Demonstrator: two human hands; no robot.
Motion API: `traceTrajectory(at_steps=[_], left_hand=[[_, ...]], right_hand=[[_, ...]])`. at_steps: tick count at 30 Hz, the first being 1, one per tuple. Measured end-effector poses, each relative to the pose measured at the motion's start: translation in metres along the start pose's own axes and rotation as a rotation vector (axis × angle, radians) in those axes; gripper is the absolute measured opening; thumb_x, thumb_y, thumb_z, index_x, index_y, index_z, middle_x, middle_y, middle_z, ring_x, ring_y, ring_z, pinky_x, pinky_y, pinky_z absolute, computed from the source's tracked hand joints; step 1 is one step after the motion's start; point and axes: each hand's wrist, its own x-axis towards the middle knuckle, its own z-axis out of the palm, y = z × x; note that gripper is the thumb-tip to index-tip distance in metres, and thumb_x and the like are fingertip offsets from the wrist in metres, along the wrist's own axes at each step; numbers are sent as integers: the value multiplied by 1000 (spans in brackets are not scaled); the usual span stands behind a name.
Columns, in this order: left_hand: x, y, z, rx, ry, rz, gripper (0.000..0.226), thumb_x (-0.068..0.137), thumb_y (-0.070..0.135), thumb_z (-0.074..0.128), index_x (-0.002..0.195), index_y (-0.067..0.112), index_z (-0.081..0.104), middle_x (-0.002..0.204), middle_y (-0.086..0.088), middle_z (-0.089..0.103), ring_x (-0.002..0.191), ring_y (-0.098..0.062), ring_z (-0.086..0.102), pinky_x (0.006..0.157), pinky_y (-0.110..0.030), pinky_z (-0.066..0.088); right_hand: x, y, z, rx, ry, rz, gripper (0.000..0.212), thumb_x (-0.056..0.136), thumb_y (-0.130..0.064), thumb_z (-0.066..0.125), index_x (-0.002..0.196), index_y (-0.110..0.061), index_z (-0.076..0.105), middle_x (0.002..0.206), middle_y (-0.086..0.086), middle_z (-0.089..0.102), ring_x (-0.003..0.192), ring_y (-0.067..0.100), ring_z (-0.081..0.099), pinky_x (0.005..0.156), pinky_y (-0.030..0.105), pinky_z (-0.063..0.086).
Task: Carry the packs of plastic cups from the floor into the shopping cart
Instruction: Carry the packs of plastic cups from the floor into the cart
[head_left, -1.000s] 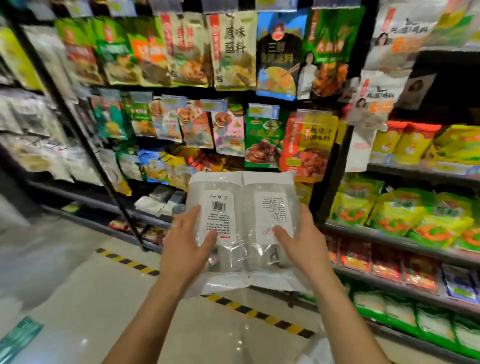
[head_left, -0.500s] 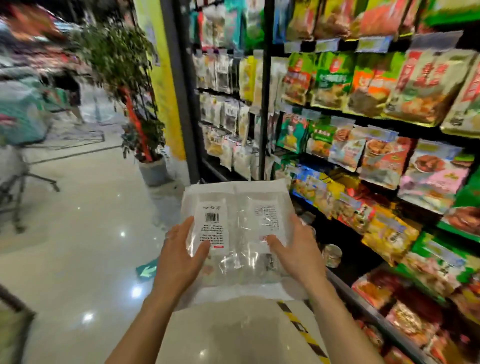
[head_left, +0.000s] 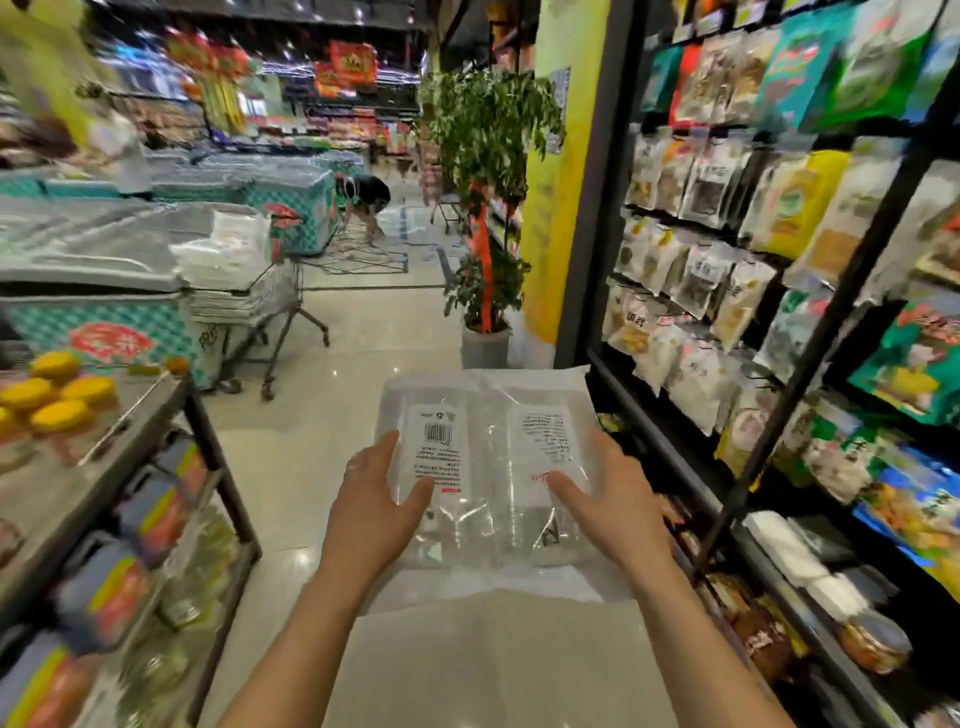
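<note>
A clear pack of plastic cups (head_left: 488, 415) with two white labels is held up in front of me at chest height. My left hand (head_left: 376, 512) grips its left side, thumb on the barcode label. My right hand (head_left: 605, 506) grips its right side, thumb across the front film. A metal shopping cart (head_left: 249, 304) stands further down the aisle to the left, with several white packs (head_left: 228, 249) piled in its basket.
Shelves of hanging snack bags (head_left: 727, 249) line the right side. A low shelf with yellow-lidded jars (head_left: 57, 410) is at my left. A potted tree (head_left: 483, 218) stands ahead by a yellow pillar. Freezer chests (head_left: 88, 260) sit behind the cart; a person (head_left: 363, 200) bends down far off.
The view has swung left from the shelf face to the aisle, bringing the cart into sight. Both hands keep the same hold on the pack.
</note>
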Motion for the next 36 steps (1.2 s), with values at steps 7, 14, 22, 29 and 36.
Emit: traceTrajectory(at_steps=[7,14,22,29,36], left_hand=[[114,-78,-17,81,93,-97,74,88,40,65,151,23,30,146,-4,43,134,-16,37,99,-26,32],[271,-133,-13,152,167,-214,73,87,41,65,150,23,33,146,-4,44,133,-19,41,103,-30,35],[424,-167,-15,222,228,-306,67,91,42,58,149,23,29,140,-2,44,126,-19,43,95,-29,35],[556,-229,-26,244,244,-359,69,91,42,59,149,22,28,143,-3,43,130,-19,37,102,-33,34],[722,-323,-53,232,254,-362,71,89,42,61,150,23,30,144,-10,44,129,-27,42,100,-38,39]], right_hand=[[125,-38,112,-5,-121,-99,65,78,-64,57,134,-37,40,126,-11,58,116,17,52,86,38,49],[293,-64,219,20,-231,-125,64,81,-63,59,135,-36,39,125,-3,57,111,18,55,80,34,46],[457,-113,296,89,-369,-174,77,87,-50,64,149,-24,27,140,9,45,127,25,43,89,34,38],[576,-151,388,102,-424,-160,78,86,-54,62,149,-30,23,131,8,42,114,27,52,78,30,35],[709,-215,510,108,-409,-179,80,86,-55,61,151,-30,20,130,10,44,117,26,50,81,29,36]])
